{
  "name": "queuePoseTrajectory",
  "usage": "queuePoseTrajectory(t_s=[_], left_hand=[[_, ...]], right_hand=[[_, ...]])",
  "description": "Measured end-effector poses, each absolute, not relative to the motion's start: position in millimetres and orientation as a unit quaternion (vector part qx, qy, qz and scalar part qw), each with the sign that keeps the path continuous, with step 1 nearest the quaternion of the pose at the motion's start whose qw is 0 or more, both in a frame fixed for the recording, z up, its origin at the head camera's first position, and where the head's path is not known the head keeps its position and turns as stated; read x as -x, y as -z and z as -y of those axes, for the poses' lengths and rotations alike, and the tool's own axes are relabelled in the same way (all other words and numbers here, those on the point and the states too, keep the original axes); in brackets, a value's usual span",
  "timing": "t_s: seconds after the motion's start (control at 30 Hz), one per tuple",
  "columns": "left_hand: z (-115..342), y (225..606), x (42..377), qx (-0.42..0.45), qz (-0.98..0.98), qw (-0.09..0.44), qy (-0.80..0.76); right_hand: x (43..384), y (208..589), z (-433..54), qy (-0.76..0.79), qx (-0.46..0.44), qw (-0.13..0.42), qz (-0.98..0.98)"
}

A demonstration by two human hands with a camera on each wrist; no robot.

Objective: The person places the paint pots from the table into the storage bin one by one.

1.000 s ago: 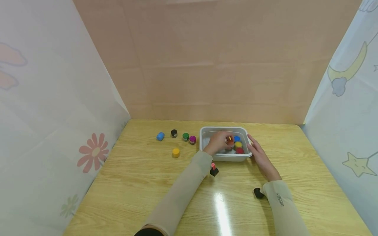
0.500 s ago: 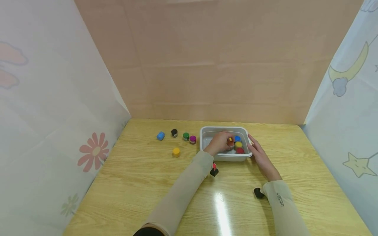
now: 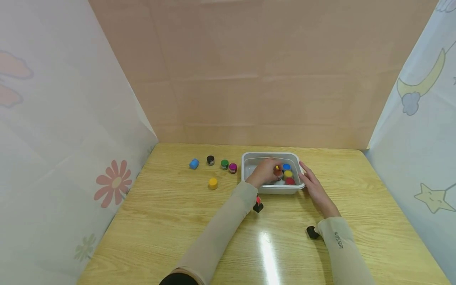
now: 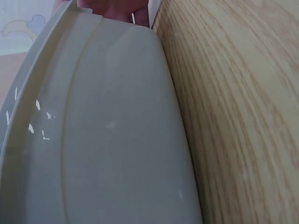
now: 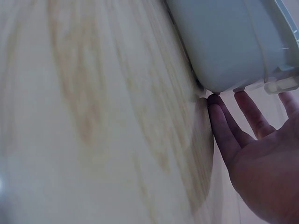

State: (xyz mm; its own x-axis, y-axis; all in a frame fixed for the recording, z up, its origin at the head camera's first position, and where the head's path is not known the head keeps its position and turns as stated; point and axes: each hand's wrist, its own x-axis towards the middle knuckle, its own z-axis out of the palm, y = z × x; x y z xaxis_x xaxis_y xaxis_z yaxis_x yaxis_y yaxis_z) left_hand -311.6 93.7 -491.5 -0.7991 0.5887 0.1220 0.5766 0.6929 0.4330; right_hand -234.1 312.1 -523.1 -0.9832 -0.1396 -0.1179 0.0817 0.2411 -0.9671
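Note:
In the head view my left hand [image 3: 263, 173] reaches into a white plastic container [image 3: 276, 190] and pinches a small brown-lidded jar [image 3: 278, 175]. Blue-lidded [image 3: 286, 167], yellow-lidded [image 3: 287, 174] and red-lidded [image 3: 289, 181] jars sit along the container's right end. Another yellow lid [image 3: 277, 168] is mostly covered by my left fingers. Against the right outer end of the container rests my right hand [image 3: 317, 194], its fingers extended. The right wrist view shows those fingertips [image 5: 240, 95] touching the container's outer wall. Only the container's long side fills the left wrist view, hiding the left hand.
Left of the container on the wooden table [image 3: 160, 221] are a purple-lidded jar [image 3: 232, 168], a green-lidded jar [image 3: 224, 164], a black-lidded jar [image 3: 210, 160], a blue jar [image 3: 194, 164] lying on its side and a yellow-lidded one [image 3: 213, 183]. A cardboard-coloured backdrop [image 3: 256, 99] rises behind.
Hardly anything differs. The left hand still pinches the brown-lidded jar in the container, and the right hand stays at its end; the view has shifted very slightly.

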Motion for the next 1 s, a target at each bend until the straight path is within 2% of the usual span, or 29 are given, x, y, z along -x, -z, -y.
queuePoseTrajectory(t_s=[0.47,0.8,1.0], left_hand=[[-88.9,490.7,310.2,-0.311,-0.913,0.043,-0.261],[-77.4,482.4,307.0,-0.269,-0.898,0.069,-0.340],[-57.9,470.4,309.4,-0.280,-0.893,0.046,-0.348]], right_hand=[[234.0,524.1,-310.2,0.616,0.016,0.093,-0.782],[234.2,522.9,-310.1,0.610,0.016,0.089,-0.787],[237.0,522.2,-311.6,0.613,0.014,0.089,-0.785]])
